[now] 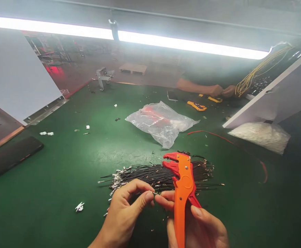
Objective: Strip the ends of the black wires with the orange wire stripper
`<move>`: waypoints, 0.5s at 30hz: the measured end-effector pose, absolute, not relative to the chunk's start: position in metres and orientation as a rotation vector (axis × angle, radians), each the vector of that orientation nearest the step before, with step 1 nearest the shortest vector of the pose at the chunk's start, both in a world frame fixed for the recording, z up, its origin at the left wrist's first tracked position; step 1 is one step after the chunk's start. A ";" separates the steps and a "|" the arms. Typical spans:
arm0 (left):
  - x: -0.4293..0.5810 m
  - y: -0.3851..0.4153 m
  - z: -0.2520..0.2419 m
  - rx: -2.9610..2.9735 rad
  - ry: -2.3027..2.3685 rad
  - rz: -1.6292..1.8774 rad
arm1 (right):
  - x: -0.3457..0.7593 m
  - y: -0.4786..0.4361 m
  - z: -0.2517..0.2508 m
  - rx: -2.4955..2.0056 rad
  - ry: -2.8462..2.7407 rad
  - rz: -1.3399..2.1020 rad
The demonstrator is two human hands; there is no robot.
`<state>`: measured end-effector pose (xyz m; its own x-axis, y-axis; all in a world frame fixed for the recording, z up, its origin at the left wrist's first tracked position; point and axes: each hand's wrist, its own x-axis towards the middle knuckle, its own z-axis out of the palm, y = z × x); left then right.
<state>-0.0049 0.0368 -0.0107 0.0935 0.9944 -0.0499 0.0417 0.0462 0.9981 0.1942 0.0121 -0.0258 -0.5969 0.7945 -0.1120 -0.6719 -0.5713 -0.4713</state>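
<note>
My right hand is wrapped round the handles of an orange and red wire stripper, held upright with its jaws at the top left. Its index and middle fingers reach leftward past the tool. With thumb and forefinger my left hand pinches the end of a thin wire, which my right fingertips also meet. Most of that wire is hidden by the fingers. Just behind both hands lies a bundle of black wires, with silvery terminals at the left and bare copper ends at the right.
A clear plastic bag with red and white contents lies mid-table. Beyond are yellow-handled tools, a phone and a co-worker's hands. A red wire and a bag of pale parts lie at right, a black case at left.
</note>
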 end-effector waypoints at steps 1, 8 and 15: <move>-0.005 0.037 -0.011 1.304 1.212 1.116 | 0.195 0.012 -0.024 -0.381 -0.484 2.195; -0.009 0.031 -0.013 1.684 1.268 1.219 | 0.194 0.010 -0.030 -0.300 -0.489 2.200; -0.005 0.035 -0.010 1.476 1.229 1.314 | 0.189 0.009 -0.032 -0.288 -0.496 2.201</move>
